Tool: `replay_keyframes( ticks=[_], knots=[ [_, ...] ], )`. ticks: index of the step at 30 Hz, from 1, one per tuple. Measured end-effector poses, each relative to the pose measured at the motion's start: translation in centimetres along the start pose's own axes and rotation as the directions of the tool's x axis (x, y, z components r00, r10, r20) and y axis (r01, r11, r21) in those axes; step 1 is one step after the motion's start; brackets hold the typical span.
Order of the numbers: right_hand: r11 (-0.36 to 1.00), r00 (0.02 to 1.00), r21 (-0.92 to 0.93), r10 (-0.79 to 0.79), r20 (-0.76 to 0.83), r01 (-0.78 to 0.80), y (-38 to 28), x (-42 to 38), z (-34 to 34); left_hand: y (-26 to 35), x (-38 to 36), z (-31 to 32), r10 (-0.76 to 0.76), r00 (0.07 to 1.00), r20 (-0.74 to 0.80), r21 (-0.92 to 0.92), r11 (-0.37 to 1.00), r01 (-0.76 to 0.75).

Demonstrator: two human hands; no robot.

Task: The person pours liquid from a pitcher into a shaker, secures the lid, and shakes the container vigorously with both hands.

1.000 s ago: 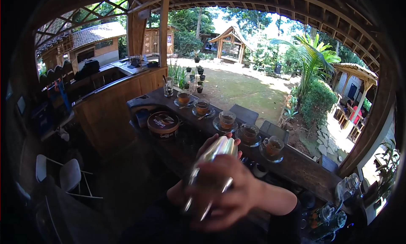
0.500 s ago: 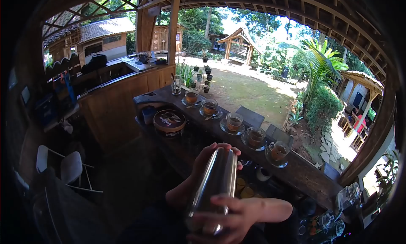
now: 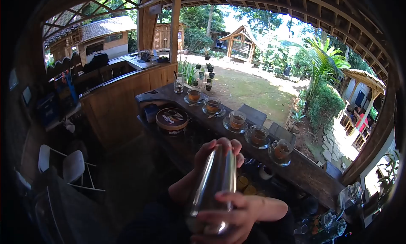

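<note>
Both hands are clamped on a steel shaker [image 3: 215, 180], held tilted in the air in front of the counter [image 3: 304, 172] — the left hand [image 3: 218, 153] caps the far end, the right hand [image 3: 230, 214] wraps the near end. If either grip slackens, the halves could part and spill — a row of five filled cups [image 3: 258, 136] on saucers stands near.

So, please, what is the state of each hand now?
Left hand: closed over the far end of the shiny steel cocktail shaker.
Right hand: closed around the shaker's near end.
</note>
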State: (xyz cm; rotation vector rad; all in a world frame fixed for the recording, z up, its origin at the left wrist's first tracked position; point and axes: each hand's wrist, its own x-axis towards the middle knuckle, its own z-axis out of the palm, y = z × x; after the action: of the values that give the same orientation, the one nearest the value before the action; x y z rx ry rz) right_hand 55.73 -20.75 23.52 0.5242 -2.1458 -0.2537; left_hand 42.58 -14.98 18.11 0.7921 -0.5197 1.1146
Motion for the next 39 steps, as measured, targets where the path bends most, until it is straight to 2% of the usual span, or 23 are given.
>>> replay_keyframes(
  ticks=[2, 3, 4, 6, 8, 9, 10, 11, 14, 16, 18, 20, 22, 23, 25, 28, 29, 31, 32, 34, 36, 37, 39],
  knots=[
    [0.988, 0.937, 0.015, -0.139, -0.32, 0.152, 4.3, -1.8, 2.6, -0.8, -0.1, 1.0, 0.327, 0.78, -0.534, 0.48, 0.877, -0.039],
    [0.976, 0.953, 0.127, 0.204, -0.224, -0.179, 4.7, -2.8, 1.3, 0.4, -0.5, -4.6, -0.206, 0.761, -0.615, -0.266, 0.963, 0.045],
    [0.892, 0.861, 0.084, 0.451, -0.234, -0.444, 5.8, -4.8, 1.6, -1.2, -0.8, -4.3, 0.03, 0.751, -0.659, 0.061, 0.998, 0.014],
    [0.66, 0.479, 0.251, 0.711, -0.515, -0.708, 6.4, -6.3, 3.1, -1.0, -1.1, -7.0, -0.167, 0.822, -0.544, -0.147, 0.984, 0.103],
    [0.848, 0.782, 0.124, 0.524, -0.337, -0.515, 4.9, -3.9, 1.0, -1.4, -0.9, -4.6, -0.069, 0.879, -0.472, -0.081, 0.996, 0.035],
    [0.827, 0.786, 0.159, 0.562, -0.258, -0.539, 3.0, -1.9, 0.7, -0.8, -0.9, -5.5, -0.137, 0.902, -0.41, -0.121, 0.988, 0.094],
    [1.0, 0.945, -0.002, -0.018, -0.326, 0.019, 3.7, -1.6, 2.6, -0.3, -0.9, -6.3, -0.202, 0.916, -0.347, -0.16, 0.975, 0.154],
    [0.993, 0.993, 0.028, 0.117, -0.012, -0.117, 0.6, -1.2, 1.1, -0.1, -0.5, -5.1, -0.175, 0.962, -0.208, -0.071, 0.984, 0.164],
    [0.991, 0.992, -0.105, 0.073, -0.104, -0.084, 0.6, -1.7, 3.8, -0.4, -0.7, -6.6, -0.237, 0.965, -0.115, -0.243, 0.948, 0.204],
    [0.954, 0.944, -0.064, 0.279, -0.179, -0.294, 3.4, -4.0, 4.2, -1.4, -2.4, -10.3, -0.356, 0.795, -0.491, -0.424, 0.895, 0.139],
    [0.819, 0.785, -0.017, 0.543, -0.299, -0.573, 5.8, -7.0, 4.3, -3.5, -3.2, -10.3, -0.024, 0.929, -0.368, -0.145, 0.989, -0.032],
    [0.763, 0.606, 0.16, 0.606, -0.514, -0.627, 5.6, -7.5, 4.5, -2.7, -2.5, -9.0, -0.139, 0.839, -0.526, -0.159, 0.985, 0.064],
    [0.83, 0.777, 0.054, 0.541, -0.322, -0.555, 3.3, -3.3, 2.9, -0.7, -2.3, -6.9, -0.292, 0.896, -0.335, -0.395, 0.907, 0.148],
    [0.929, 0.896, -0.018, 0.35, -0.272, -0.369, 3.0, -1.9, 3.6, -0.5, -2.3, -9.2, -0.267, 0.891, -0.367, -0.279, 0.946, 0.168],
    [0.934, 0.935, -0.037, 0.354, -0.006, -0.354, -0.1, -0.1, 4.3, 0.1, -0.7, -7.6, -0.233, 0.972, 0.015, -0.327, 0.918, 0.225],
    [0.953, 0.962, -0.169, 0.226, -0.153, -0.251, 3.0, -0.7, 5.8, -0.2, -1.2, -12.0, -0.297, 0.949, 0.109, -0.487, 0.816, 0.311],
    [0.923, 0.926, -0.143, 0.331, -0.183, -0.359, 4.6, -2.3, 5.4, -0.7, -1.6, -11.8, -0.307, 0.943, 0.127, -0.503, 0.799, 0.328],
    [0.808, 0.719, 0.08, 0.56, -0.412, -0.583, 6.9, -6.1, 5.3, -1.2, -2.4, -10.7, -0.144, 0.87, -0.471, -0.157, 0.985, 0.077],
    [0.704, 0.487, 0.217, 0.648, -0.585, -0.676, 7.4, -7.5, 5.9, -0.1, -1.6, -10.4, -0.294, 0.794, -0.532, -0.19, 0.955, 0.227],
    [0.636, 0.342, 0.206, 0.626, -0.701, -0.743, 7.1, -7.0, 6.2, -0.1, -1.5, -12.0, -0.415, 0.774, -0.477, -0.342, 0.9, 0.272],
    [0.759, 0.744, -0.169, 0.522, -0.417, -0.628, 5.7, -4.4, 5.5, -2.7, -2.1, -13.3, -0.363, 0.855, -0.37, -0.531, 0.838, 0.126],
    [0.836, 0.868, -0.266, 0.409, -0.281, -0.48, 5.1, -3.1, 6.1, -1.6, -1.0, -12.9, -0.408, 0.892, -0.195, -0.547, 0.8, 0.246],
    [0.892, 0.939, -0.333, 0.34, 0.046, -0.306, 2.7, -0.3, 6.4, -0.2, 0.6, -10.9, -0.414, 0.908, 0.069, -0.532, 0.754, 0.385]
  ],
)
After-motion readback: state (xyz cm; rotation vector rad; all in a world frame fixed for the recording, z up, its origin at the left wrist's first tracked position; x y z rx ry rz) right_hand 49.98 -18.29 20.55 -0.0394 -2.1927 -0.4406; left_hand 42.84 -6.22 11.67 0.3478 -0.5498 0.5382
